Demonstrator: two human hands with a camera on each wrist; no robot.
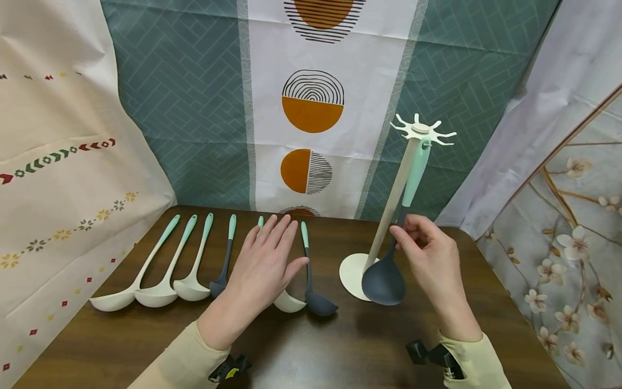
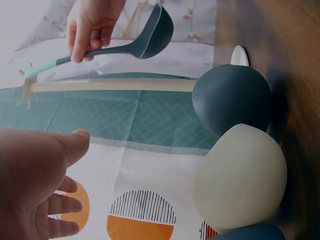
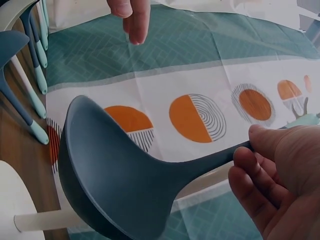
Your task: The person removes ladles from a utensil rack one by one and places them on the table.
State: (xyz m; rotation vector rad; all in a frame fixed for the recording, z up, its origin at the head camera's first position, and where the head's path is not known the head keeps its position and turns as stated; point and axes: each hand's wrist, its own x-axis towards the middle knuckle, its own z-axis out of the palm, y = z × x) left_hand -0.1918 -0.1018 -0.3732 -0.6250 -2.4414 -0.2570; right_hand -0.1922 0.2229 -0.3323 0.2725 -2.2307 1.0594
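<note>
My right hand [image 1: 434,256] pinches a dark grey ladle [image 1: 384,282] by its lower handle, between thumb and fingers. The ladle hangs bowl down, its mint handle end at a hook of the cream utensil stand [image 1: 387,216]. Whether the hole is fully over the hook I cannot tell. In the right wrist view the ladle's bowl [image 3: 115,170] faces the camera. My left hand [image 1: 262,265], fingers straight, is held above the row of ladles and grips nothing. It partly hides a cream ladle [image 1: 290,303]; a dark ladle [image 1: 320,304] lies just right of that.
On the wooden table [image 1: 301,351], more ladles lie at the left: several cream ones, such as the leftmost ladle [image 1: 114,301], and a dark ladle [image 1: 217,286]. The stand's round base [image 1: 351,275] is at the right. A patterned cloth [image 1: 209,108] hangs behind.
</note>
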